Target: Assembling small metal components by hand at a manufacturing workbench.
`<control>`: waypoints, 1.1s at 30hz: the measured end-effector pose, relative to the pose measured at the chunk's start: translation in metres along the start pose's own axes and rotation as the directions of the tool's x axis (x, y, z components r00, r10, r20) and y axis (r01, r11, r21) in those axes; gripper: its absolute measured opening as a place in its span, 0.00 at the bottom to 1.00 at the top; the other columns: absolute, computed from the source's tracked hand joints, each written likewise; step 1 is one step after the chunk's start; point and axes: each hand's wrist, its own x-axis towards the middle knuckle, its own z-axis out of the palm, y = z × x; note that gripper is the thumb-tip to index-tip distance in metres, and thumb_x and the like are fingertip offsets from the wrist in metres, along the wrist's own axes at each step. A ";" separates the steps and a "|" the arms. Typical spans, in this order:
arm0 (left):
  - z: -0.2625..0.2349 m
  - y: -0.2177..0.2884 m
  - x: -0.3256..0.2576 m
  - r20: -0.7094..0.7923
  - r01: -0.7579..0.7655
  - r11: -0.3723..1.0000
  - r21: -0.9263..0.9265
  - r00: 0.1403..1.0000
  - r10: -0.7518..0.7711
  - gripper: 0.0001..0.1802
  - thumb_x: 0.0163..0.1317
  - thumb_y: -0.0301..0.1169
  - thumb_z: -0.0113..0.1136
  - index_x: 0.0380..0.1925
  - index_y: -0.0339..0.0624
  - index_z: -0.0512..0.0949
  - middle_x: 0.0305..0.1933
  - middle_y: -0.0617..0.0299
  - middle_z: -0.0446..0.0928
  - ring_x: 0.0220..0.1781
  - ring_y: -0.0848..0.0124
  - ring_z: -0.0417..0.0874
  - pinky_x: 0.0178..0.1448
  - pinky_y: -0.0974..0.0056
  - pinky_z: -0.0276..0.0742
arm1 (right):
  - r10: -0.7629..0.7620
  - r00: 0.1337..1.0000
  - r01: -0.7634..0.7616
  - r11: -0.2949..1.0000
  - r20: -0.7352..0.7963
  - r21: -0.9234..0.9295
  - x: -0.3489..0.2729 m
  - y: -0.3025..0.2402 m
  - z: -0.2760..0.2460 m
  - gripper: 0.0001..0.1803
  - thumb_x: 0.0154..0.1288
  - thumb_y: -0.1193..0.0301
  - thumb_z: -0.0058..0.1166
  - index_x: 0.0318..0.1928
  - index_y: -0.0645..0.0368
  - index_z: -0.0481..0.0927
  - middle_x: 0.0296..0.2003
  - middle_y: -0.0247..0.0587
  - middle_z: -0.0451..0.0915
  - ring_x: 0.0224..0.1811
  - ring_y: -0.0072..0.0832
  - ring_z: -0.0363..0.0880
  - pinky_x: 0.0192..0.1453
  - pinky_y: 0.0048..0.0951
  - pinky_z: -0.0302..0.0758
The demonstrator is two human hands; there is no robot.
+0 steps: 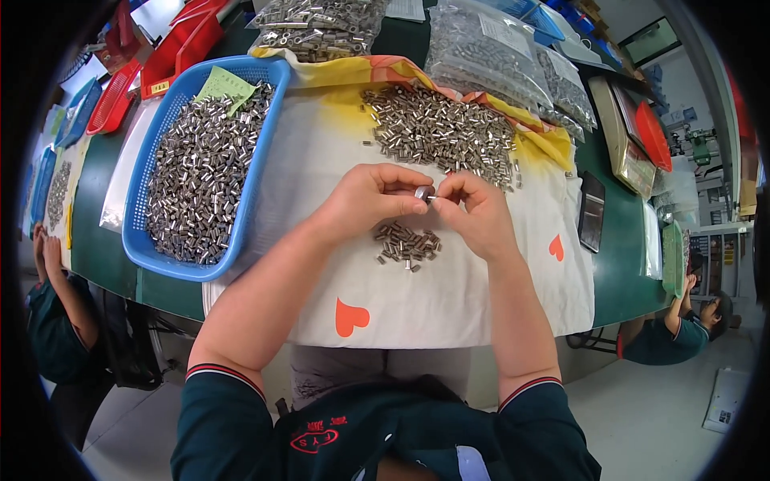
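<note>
Both hands meet over the white cloth (433, 309), between the large heap of metal cylinders (441, 128) and the small pile (407, 244) nearer the person. The left hand (361, 200) pinches a round metal piece (422, 193) between thumb and fingers, its other fingers curled. The piece sits at the fingertips with its rounded side upward; its finer shape is too small to tell. From its right side a thin pin (433, 197) runs toward the right hand (480, 212), whose thumb and forefinger close on the far end. The pin's long axis lies roughly level, left to right across the body, joining the two sets of fingertips. Whether pin and round piece are fixed together cannot be told. The cylinders in the small pile lie with their axes in mixed directions. Left of the cloth, the blue basket (170, 266) holds more cylinders.
</note>
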 end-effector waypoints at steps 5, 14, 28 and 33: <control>0.000 -0.003 0.000 -0.014 0.001 1.000 0.013 1.000 -0.001 0.18 0.51 0.23 0.61 0.44 0.32 0.74 0.35 0.64 0.77 0.35 0.81 0.76 0.39 0.76 0.73 | -0.009 1.000 0.010 0.995 0.010 -0.095 -0.002 -0.004 0.001 0.05 0.47 0.76 0.55 0.26 0.62 0.74 0.24 0.29 0.73 0.26 0.17 0.68 0.33 0.19 0.67; 0.002 -0.001 -0.001 -0.020 0.016 1.000 0.022 1.000 -0.016 0.17 0.50 0.23 0.62 0.42 0.33 0.75 0.34 0.64 0.77 0.34 0.81 0.75 0.38 0.76 0.73 | -0.106 0.994 0.102 0.954 -0.002 -0.283 -0.004 -0.010 0.004 0.05 0.45 0.76 0.56 0.26 0.61 0.75 0.24 0.35 0.75 0.27 0.23 0.73 0.32 0.22 0.70; 0.004 0.000 -0.002 -0.001 -0.003 0.960 0.280 1.000 0.003 0.17 0.48 0.24 0.64 0.40 0.34 0.76 0.33 0.65 0.76 0.36 0.80 0.75 0.41 0.75 0.72 | 0.026 0.996 0.014 0.892 0.083 -0.452 0.018 -0.014 -0.016 0.14 0.46 0.71 0.61 0.36 0.61 0.77 0.30 0.32 0.75 0.30 0.21 0.71 0.37 0.21 0.69; 0.001 0.002 0.000 -0.077 0.016 0.993 0.118 0.997 -0.007 0.17 0.50 0.23 0.61 0.42 0.35 0.74 0.33 0.65 0.76 0.35 0.81 0.75 0.40 0.75 0.72 | 0.034 0.998 0.005 0.798 0.054 -0.603 0.035 -0.012 -0.022 0.10 0.47 0.72 0.58 0.33 0.61 0.78 0.29 0.37 0.76 0.31 0.26 0.73 0.38 0.25 0.70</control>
